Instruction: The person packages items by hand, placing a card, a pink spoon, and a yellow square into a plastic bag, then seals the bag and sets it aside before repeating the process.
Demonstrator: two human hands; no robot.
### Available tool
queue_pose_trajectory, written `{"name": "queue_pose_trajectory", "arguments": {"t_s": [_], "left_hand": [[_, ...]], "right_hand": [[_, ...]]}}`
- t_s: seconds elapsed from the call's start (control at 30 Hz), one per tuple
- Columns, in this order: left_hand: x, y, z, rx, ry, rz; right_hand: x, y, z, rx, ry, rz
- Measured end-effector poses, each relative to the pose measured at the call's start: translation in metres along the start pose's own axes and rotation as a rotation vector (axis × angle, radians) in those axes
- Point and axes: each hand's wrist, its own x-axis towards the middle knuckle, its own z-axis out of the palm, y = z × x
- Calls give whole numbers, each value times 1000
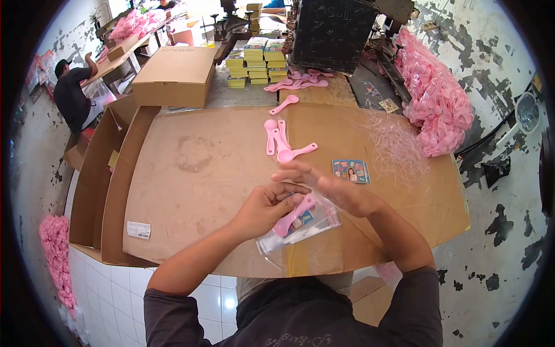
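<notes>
My left hand (pixel 267 209) is closed at the front of the table, its thumb and fingers pinching a pink plastic measuring spoon (pixel 287 222). That spoon lies slanted over a clear plastic bag (pixel 324 220) with a blue printed card (pixel 303 218) showing beneath it. Whether the fingers also grip the bag is hidden. Just to the right, my right hand (pixel 344 191) hovers with fingers stretched out, holding nothing. Beyond both hands, several loose pink spoons (pixel 281 139) lie on the cardboard. A small stack of printed cards (pixel 350 172) sits beyond my right hand.
Stacks of cards (pixel 255 58) and a pile of pink spoons (pixel 300 81) stand at the back. A closed carton (pixel 173 69) is back left, an open box (pixel 110 185) left. Bagged spoons (pixel 433 98) heap at right. A person (pixel 74 92) sits far left.
</notes>
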Motion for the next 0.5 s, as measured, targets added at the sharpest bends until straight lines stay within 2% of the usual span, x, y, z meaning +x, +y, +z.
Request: {"name": "queue_pose_trajectory", "arguments": {"t_s": [0.03,0.1,0.2,0.23,0.27,0.33,0.37,0.43,0.5], "left_hand": [[0,1,-2,-59,-25,-25],[-2,7,-4,-157,-86,-70],[-4,18,-5,-195,-158,-76],[-5,14,-4,-167,-150,-45],[-5,10,-4,-140,-141,-13],[0,6,3,-98,16,215],[1,4,6,-78,95,327],[-4,8,-2,1,32,375],[-7,14,-3,149,11,439]], "right_hand": [[1,0,-2,91,-35,-7],[0,-8,-20,27,-77,-67],[0,-18,-15,-515,-223,-160],[-2,-27,-1,-570,-116,-143],[-2,-36,7,-637,-51,-259],[-2,-50,17,-763,79,-489],[-4,-58,18,-887,81,-458],[-9,-72,18,-1138,93,-394],[-10,-77,25,-1050,203,-243]]}}
